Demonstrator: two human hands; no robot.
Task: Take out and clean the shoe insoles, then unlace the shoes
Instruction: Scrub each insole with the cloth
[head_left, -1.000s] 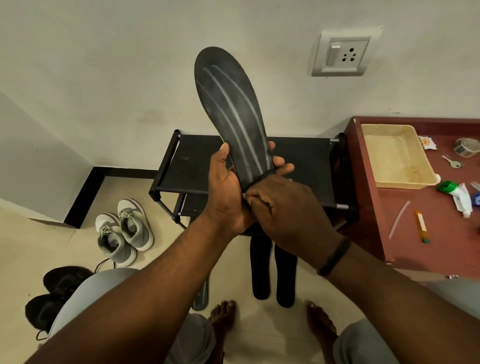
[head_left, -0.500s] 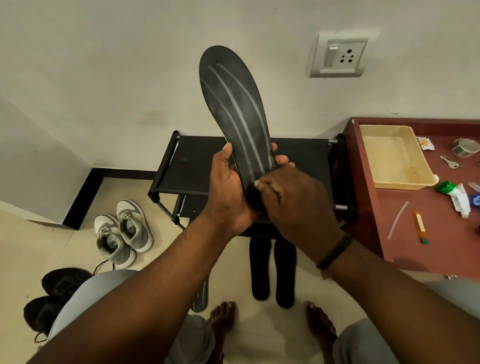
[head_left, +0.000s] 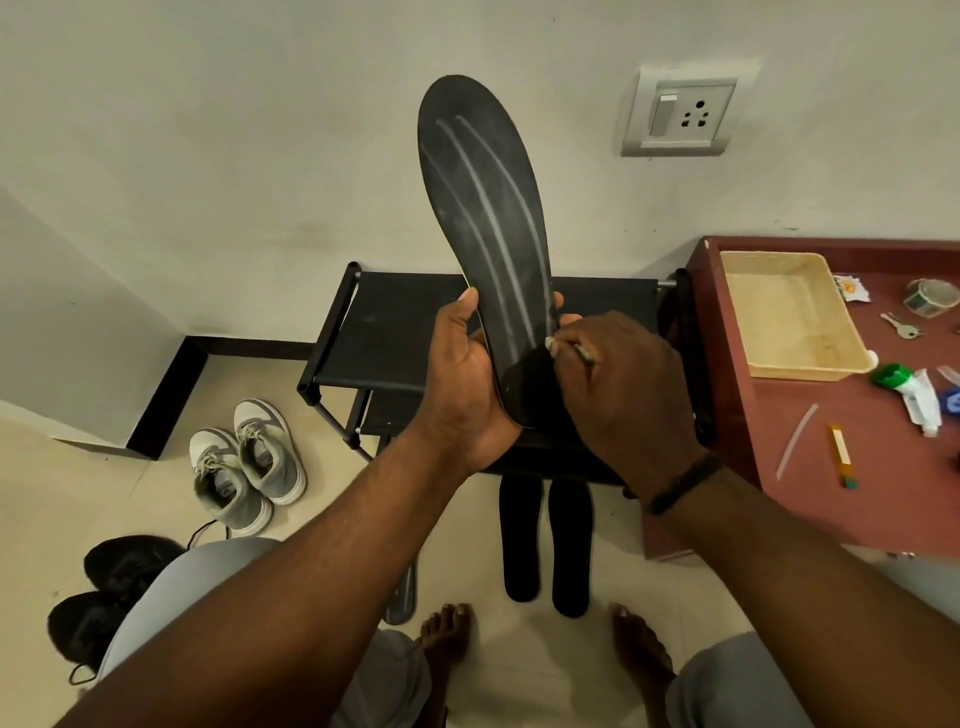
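The left hand (head_left: 470, 379) grips the heel end of a long black foam insole with pale grey stripes (head_left: 485, 218) — held upright before the white wall. The right hand (head_left: 621, 384) pinches a thin small tool (head_left: 571, 351) against the insole's lower edge, above a black metal shoe rack (head_left: 384, 332).

The room is lit softly and evenly, a bit dim. The wall (head_left: 208, 156) looks pale with no glare. Soft shadows fall under the black rack (head_left: 395, 332). The picture is sharp in the middle, and straight lines bend near the edges.
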